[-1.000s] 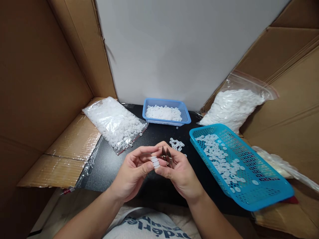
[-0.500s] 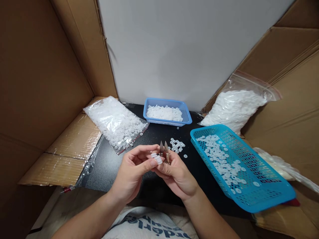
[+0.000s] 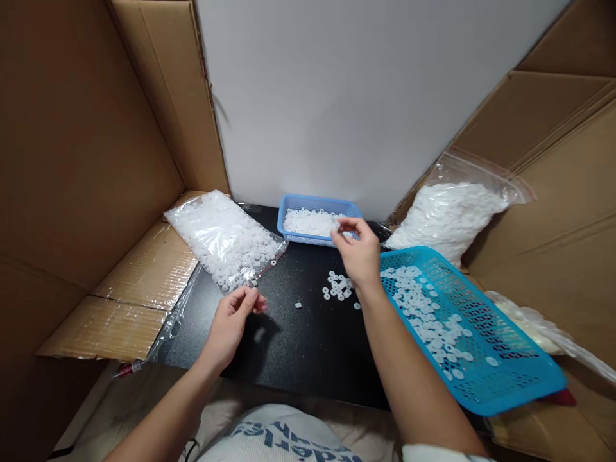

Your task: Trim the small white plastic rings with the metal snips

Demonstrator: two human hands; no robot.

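Observation:
My right hand (image 3: pixel 357 251) reaches forward over the near rim of the small blue basket (image 3: pixel 289 208), which holds white plastic rings. Its fingertips are pinched on a small white piece above the basket. My left hand (image 3: pixel 231 319) hovers low over the black table (image 3: pixel 289 346), beside the corner of a clear bag of white rings (image 3: pixel 221 234). Its fingers are curled together, and what they hold, if anything, is hidden. One white piece (image 3: pixel 298 305) lies on the table between my hands. A little heap of loose rings (image 3: pixel 337 285) lies by my right wrist.
A large turquoise basket (image 3: pixel 505 378) with scattered white rings stands tilted at the right. Behind it leans a second clear bag of white parts (image 3: pixel 452 212). Brown cardboard walls (image 3: pixel 81 141) close in both sides, and a white board (image 3: pixel 346 96) stands at the back.
My hands have parted. The right one moved forward to the small blue basket; the left one dropped to the left towards the bag. The metal snips seen earlier in my right hand no longer show.

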